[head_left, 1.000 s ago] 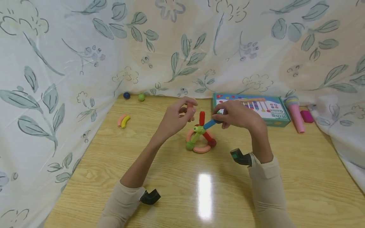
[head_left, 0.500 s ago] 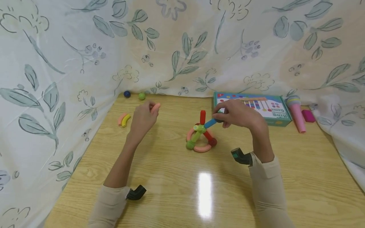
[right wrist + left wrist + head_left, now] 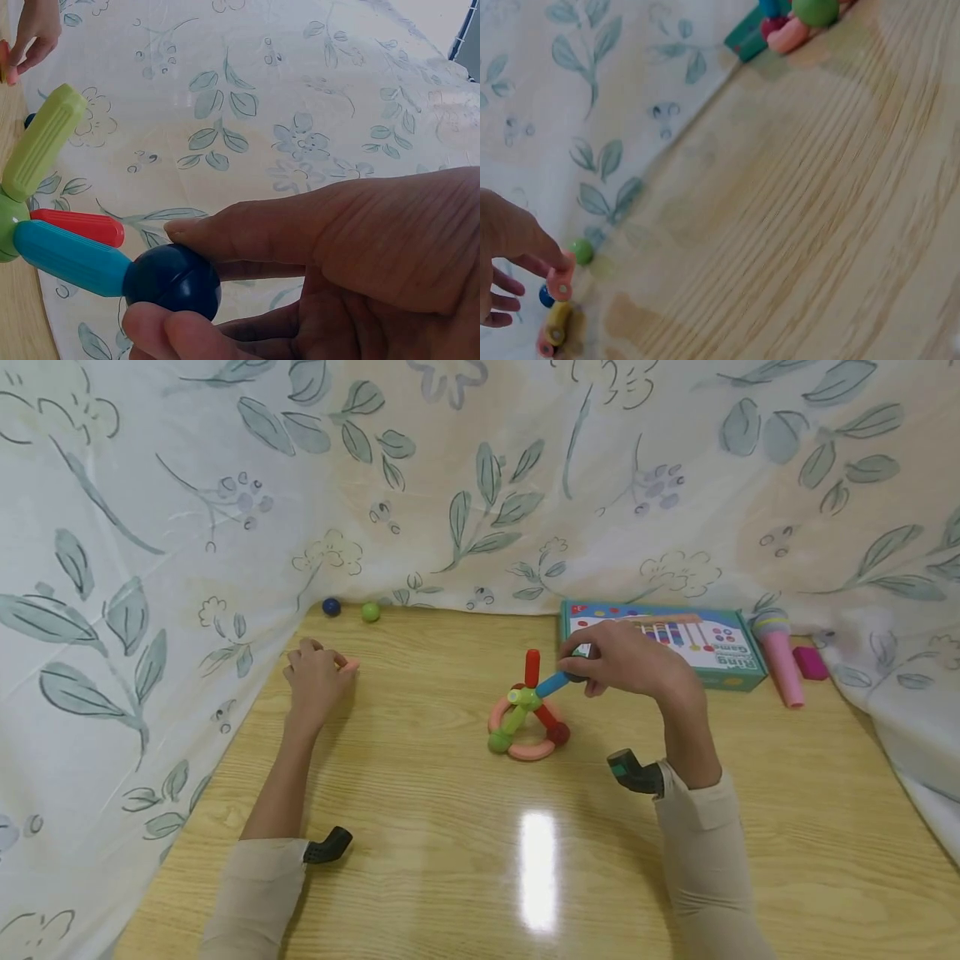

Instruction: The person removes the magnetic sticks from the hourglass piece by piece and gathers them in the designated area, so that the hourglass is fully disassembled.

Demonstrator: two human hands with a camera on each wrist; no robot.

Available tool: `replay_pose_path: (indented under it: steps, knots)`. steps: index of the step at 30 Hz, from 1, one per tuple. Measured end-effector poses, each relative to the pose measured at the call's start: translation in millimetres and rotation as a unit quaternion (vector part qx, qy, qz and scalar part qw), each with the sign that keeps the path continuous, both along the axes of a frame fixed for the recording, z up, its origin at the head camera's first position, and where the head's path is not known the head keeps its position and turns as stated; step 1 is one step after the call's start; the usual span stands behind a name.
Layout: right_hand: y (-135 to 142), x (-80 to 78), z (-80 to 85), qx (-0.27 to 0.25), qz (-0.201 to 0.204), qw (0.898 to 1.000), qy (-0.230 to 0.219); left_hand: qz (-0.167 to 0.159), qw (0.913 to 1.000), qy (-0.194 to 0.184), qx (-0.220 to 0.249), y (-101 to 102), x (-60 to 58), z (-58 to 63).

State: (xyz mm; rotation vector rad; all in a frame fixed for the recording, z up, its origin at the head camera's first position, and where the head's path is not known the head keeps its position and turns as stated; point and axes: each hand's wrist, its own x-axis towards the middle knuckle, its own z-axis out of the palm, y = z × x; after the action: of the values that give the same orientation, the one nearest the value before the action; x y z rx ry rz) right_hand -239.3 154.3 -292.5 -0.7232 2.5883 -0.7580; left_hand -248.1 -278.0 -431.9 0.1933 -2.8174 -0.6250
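Note:
My left hand [image 3: 315,681] pinches a pink curved magnetic piece [image 3: 560,281] between thumb and finger at the table's left side. Below it in the left wrist view lie a yellow curved piece [image 3: 557,322] and another pink one [image 3: 546,343]; the hand hides both in the head view. With thumb and fingertips my right hand [image 3: 626,664] holds a dark blue ball [image 3: 172,281] at the end of a blue rod [image 3: 75,259]. That rod joins a light green ball [image 3: 529,698] atop a frame of red and green rods, over a ring of pink curved pieces [image 3: 532,751].
Two loose balls, dark blue [image 3: 332,607] and green [image 3: 371,612], sit at the back left. Behind the right hand lies a toy box [image 3: 731,679]. A pink toy microphone [image 3: 782,668] and a magenta block [image 3: 811,663] are farther right. A patterned cloth [image 3: 465,485] hangs behind the table.
My left hand has moved from beside the frame to the far left, carrying the pink curved piece, and now covers the pieces there. The right hand stays on the dark blue ball.

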Motion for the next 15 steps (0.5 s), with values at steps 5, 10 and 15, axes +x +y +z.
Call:
replay_pose_path:
  steps: [5,10,15]
  knots:
    - [-0.3,0.3,0.5,-0.001,0.001,1.0,-0.001,0.007,0.9992,-0.039,0.002,-10.0,-3.6,-7.2]
    - [-0.3,-0.1,0.2,-0.006,0.001,1.0,-0.002,0.027,0.9978,-0.061,0.004,-18.0,-7.5,-15.2]
    - [-0.9,-0.3,-0.1,-0.005,-0.005,1.0,-0.006,0.038,0.9974,-0.06,0.012,-24.0,-7.6,-18.5]
